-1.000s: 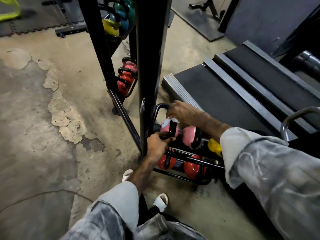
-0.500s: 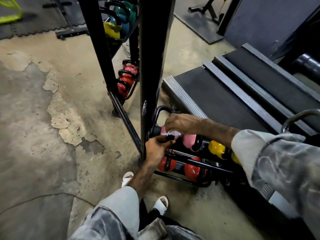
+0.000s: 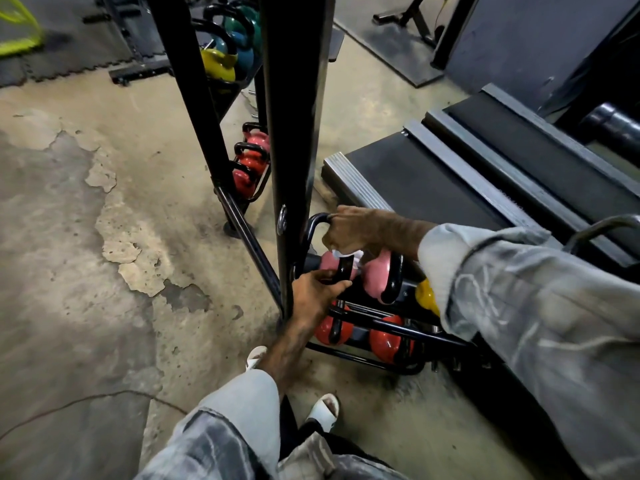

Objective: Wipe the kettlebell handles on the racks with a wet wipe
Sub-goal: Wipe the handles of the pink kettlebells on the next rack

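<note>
Step in hand: wiping the black handle (image 3: 345, 268) of the nearest pink kettlebell (image 3: 334, 266) on the low rack (image 3: 377, 325); judged from the wipe sitting right at that handle.
Doing it well: wrap the wipe round the whole loop of the handle and draw it along both legs and the top bar, not just the upper face; keep the bell steady so it does not roll against its neighbour; turn the wipe to a fresh side before the next bell.
Left hand (image 3: 313, 294): fingers curled round the lower part of the black handle, gripping it; it appears to brace the bell.
Right hand (image 3: 349, 230): fingers closed and pointing down over the bell, pinching a white wet wipe (image 3: 346, 253); only a small crumpled edge of the wipe shows beneath the fingers.
Kettlebell position: upper tier of the low rack, just right of a tall black upright (image 3: 294, 133); a second pink kettlebell (image 3: 377, 275) sits just beside it, a yellow one (image 3: 426, 297) further right, partly hidden by the sleeve.
Lower tier: two red kettlebells (image 3: 388, 342); handles not yet reached, by my judgement.
Further racks: more red kettlebells (image 3: 251, 161) and yellow and teal ones (image 3: 228, 53) behind the upright, well apart from the hands.
</note>
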Tool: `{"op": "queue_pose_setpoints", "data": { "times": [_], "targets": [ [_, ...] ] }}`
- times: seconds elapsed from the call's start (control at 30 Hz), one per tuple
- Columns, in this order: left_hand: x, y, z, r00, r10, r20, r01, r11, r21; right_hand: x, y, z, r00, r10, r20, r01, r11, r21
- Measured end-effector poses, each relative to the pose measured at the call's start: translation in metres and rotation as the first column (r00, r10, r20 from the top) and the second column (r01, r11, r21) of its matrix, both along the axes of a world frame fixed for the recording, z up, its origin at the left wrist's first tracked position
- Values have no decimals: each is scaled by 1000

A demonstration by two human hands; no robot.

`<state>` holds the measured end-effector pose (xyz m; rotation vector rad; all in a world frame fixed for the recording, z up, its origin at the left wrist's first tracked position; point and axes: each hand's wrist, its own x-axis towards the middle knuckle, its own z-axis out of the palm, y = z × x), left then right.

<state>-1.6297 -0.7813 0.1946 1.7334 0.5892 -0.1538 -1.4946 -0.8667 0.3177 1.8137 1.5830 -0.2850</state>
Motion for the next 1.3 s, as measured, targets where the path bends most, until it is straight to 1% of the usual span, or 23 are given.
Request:
{"op": "queue_pose_setpoints", "data": {
  "times": [0.03, 0.07, 0.13, 0.2, 0.27, 0.33, 0.37, 0.43, 0.47, 0.53, 0.6, 0.63, 0.67, 0.7, 0.73, 0.77, 0.83, 0.93, 1.03, 1.1, 1.17, 1.23, 1.3],
  "targets": [
    [0, 1, 3, 1000, 4, 5, -4, 1000, 24, -9, 8, 9, 992, -110, -65, 109, 994, -28],
    [-2, 2, 4, 1000, -4, 13, 3, 999, 40, -7, 14, 5, 993, -75, -89, 74, 997, -19],
    [-6, 5, 9, 1000, -8, 30, 7, 1000, 27, 0, 14, -4, 970, -168, -177, 189, 976, 108],
    [-7, 8, 11, 999, -20, 46, 19, 1000, 8, 5, -1, -19, 902, -238, -360, 350, 891, 289],
    [-6, 10, 15, 998, -39, 50, 38, 999, 19, -1, -20, -32, 847, -229, -480, 462, 764, 451],
    [-4, 10, 17, 998, -47, 41, 46, 998, 33, -21, -39, -52, 799, -276, -534, 589, 537, 604],
    [-4, 10, 19, 998, -59, 34, 57, 997, 44, -35, -46, -65, 740, -338, -582, 673, 364, 644],
    [-3, 10, 20, 996, -83, 26, 81, 993, 82, -65, -49, -81, 555, -409, -724, 785, -28, 618],
    [-2, 10, 21, 995, -98, 31, 94, 990, 110, -73, -44, -84, 462, -419, -782, 795, -196, 574],
    [0, 13, 22, 993, -111, 47, 103, 983, 151, -74, -29, -87, 223, -380, -898, 794, -464, 393],
    [3, 15, 24, 990, -138, 41, 130, 978, 163, -66, -17, -85, -30, -268, -963, 726, -668, 163],
    [4, 16, 26, 986, -160, 37, 152, 975, 164, -62, -12, -83, -149, -156, -976, 665, -747, 18],
    [4, 16, 27, 983, -181, 37, 172, 970, 170, -60, -8, -81, -233, 35, -972, 599, -782, -172],
    [5, 16, 27, 979, -201, 40, 190, 965, 183, -59, -5, -75, -292, 256, -922, 530, -759, -379],
    [5, 15, 29, 976, -211, 43, 199, 960, 199, -60, -5, -69, -332, 424, -843, 481, -693, -537],
    [5, 14, 30, 976, -215, 46, 201, 957, 210, -62, -6, -65, -348, 501, -792, 469, -639, -610],
    [5, 14, 30, 976, -214, 48, 199, 956, 216, -68, -9, -68, -339, 493, -801, 502, -625, -597],
    [4, 15, 31, 974, -218, 53, 203, 956, 211, -75, -12, -77, -302, 464, -833, 484, -678, -554],
    [6, 15, 29, 972, -228, 53, 210, 949, 235, -65, -4, -70, -336, 570, -750, 428, -617, -660],
    [8, 15, 28, 977, -211, 32, 197, 949, 247, -54, 3, -64, -292, 686, -666, 342, -576, -743],
    [8, 15, 29, 979, -204, 10, 194, 946, 261, -49, 6, -66, -260, 728, -635, 294, -567, -770],
    [8, 15, 29, 975, -224, 7, 212, 933, 290, -56, 1, -67, -300, 719, -627, 325, -540, -776],
    [7, 15, 31, 969, -248, 11, 232, 921, 313, -65, -5, -70, -333, 650, -683, 357, -584, -729]
  ]
}}
